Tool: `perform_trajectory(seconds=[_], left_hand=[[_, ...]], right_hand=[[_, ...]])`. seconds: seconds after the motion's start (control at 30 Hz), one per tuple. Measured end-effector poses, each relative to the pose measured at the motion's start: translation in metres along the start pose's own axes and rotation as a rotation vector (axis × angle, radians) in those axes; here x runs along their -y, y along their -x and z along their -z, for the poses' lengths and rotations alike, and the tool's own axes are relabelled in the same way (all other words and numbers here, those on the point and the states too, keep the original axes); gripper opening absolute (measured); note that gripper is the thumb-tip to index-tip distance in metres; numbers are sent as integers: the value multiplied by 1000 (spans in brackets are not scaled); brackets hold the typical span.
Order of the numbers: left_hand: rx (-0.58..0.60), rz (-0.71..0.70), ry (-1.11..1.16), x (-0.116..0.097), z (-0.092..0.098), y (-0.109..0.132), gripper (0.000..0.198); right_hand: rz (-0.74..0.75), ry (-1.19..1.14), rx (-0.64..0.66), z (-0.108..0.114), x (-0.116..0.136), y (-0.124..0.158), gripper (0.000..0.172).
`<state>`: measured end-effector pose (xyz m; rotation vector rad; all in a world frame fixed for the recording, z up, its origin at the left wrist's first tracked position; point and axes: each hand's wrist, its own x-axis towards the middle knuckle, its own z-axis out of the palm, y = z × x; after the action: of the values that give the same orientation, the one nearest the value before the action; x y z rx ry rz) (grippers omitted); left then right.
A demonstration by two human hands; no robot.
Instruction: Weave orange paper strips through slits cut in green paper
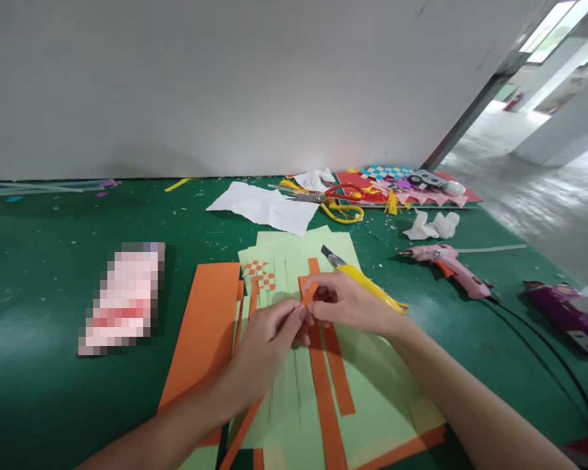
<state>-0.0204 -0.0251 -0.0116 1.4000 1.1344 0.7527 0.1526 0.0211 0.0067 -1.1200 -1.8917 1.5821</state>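
The left hand (pixel 272 343) pinches a short visible piece of orange strip (pixel 310 293) between thumb and finger, and the right hand (pixel 347 303) grips it from the other side; their fingers hide the rest. An uneven pull between them could crease or tear such thin paper. Beneath lie pale green sheets (pixel 372 369) carrying loose long orange strips (pixel 326 405), which a dragging forearm might push askew. Two small checkered pieces (pixel 266 281) rest just beyond the left hand, easily knocked. A yellow-handled knife (pixel 365 281) lies beside the right hand, blade bare and pointing toward the tabletop's (pixel 39 274) far edge; a careless outward reach could mean a cut. Toward the right edge, a pink glue gun (pixel 463 271) points its nozzle inward; whether it is hot cannot be told, but a snagged cord (pixel 539 333) could swing it. Scissors (pixel 318 198) lie near the far edge.
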Motion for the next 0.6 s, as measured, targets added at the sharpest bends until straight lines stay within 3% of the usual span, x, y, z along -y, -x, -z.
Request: perform_trajectory(seconds=[0.43, 0.6], left_hand=[[-4, 21, -37, -1, 0, 0, 30], [2, 10, -21, -1, 0, 1, 30]], right_hand=[[12, 36, -163, 6, -2, 0, 7], [98, -8, -355, 14, -6, -1, 8]])
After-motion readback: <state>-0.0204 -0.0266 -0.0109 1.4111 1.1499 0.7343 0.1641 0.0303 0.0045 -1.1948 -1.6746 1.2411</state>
